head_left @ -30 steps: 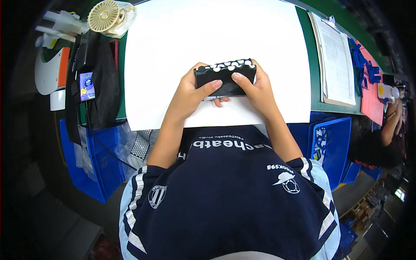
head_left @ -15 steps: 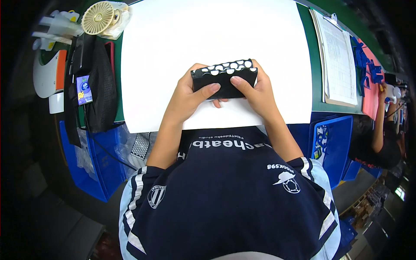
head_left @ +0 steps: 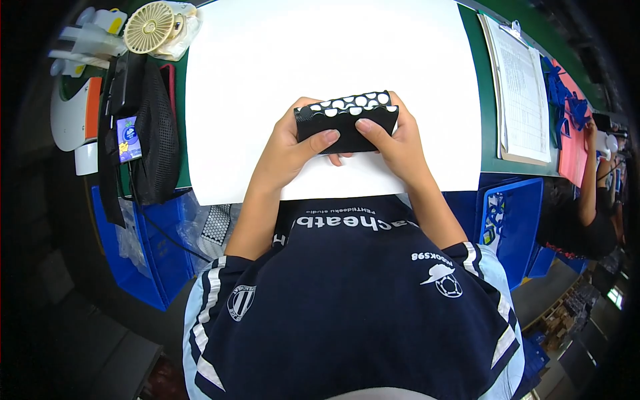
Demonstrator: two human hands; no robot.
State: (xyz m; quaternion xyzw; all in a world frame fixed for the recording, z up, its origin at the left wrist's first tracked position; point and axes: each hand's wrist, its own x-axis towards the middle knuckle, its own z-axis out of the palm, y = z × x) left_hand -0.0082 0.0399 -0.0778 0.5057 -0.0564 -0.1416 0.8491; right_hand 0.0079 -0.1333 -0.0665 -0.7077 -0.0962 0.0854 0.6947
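Note:
Between my two hands is a black folded case, perhaps a wallet or pouch, with a white-dotted band along its far edge. My left hand grips its left end, thumb pressed on the black near face. At the right end my right hand holds it the same way, thumb on the face. Most of my other fingers are hidden behind the case; a fingertip or two shows below it. The case is held over a large white sheet on the green table.
Left on the table are a beige fan and a black mesh bag. A clipboard with papers lies at the right, beside blue straps. Blue bins flank me below the table edge. Another person's arm is at far right.
My hands and the case have barely moved; the case's right end shifts very slightly. At far right, the other person's hand has moved a little toward the blue straps.

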